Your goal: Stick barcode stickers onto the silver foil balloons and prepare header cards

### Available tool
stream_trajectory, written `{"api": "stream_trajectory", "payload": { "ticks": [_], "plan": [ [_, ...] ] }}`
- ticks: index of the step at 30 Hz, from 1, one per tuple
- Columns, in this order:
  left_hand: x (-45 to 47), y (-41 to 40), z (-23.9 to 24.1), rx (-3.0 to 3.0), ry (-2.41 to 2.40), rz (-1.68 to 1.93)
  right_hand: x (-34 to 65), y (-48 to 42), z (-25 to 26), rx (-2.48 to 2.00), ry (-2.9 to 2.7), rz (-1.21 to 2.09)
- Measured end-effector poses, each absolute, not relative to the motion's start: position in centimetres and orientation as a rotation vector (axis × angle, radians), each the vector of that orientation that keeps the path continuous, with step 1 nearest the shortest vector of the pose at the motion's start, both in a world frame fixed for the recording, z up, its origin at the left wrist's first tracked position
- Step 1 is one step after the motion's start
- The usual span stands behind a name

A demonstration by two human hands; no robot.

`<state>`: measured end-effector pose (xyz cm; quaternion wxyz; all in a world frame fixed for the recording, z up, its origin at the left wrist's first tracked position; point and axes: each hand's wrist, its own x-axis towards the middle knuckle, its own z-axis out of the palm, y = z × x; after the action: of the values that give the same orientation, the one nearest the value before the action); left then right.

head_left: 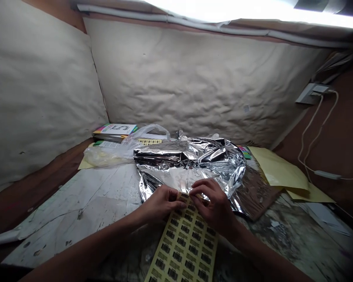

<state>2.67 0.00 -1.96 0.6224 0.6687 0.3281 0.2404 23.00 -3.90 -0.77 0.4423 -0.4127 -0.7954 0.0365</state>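
Observation:
A yellow sheet of barcode stickers lies on the worktable in front of me. My left hand pinches the sheet's far edge, fingers curled. My right hand is also closed in a pinch at the same top edge, fingertips almost touching the left hand's. Just beyond both hands lies a crumpled silver foil bag, its near edge touching my fingers.
The white scuffed tabletop spreads to the left. A clear plastic bag and a colourful box lie at the back left. Yellow envelopes lie at the right. A white cable hangs from a wall socket.

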Motion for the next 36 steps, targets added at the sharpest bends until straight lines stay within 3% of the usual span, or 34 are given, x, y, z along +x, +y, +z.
{"api": "stream_trajectory", "payload": {
  "ticks": [17, 26, 31, 36],
  "plan": [
    [1.8, -1.0, 0.5, 1.523, 0.686, 0.3, 24.3, -5.5, 0.9, -0.626, -2.201, -0.007],
    [0.7, -0.3, 0.6, 1.705, 0.82, 0.142, 25.2, -8.6, 2.8, -0.632, -1.947, -0.005],
    [0.7, -0.8, 1.5, 2.044, 0.615, 0.29, 26.0, -4.9, 2.0, -1.022, -1.636, 0.712],
    [0.9, -1.0, 0.9, 2.065, 0.42, 0.08, 26.6, -2.2, -0.1, -1.187, -1.373, 1.223]
  ]
}}
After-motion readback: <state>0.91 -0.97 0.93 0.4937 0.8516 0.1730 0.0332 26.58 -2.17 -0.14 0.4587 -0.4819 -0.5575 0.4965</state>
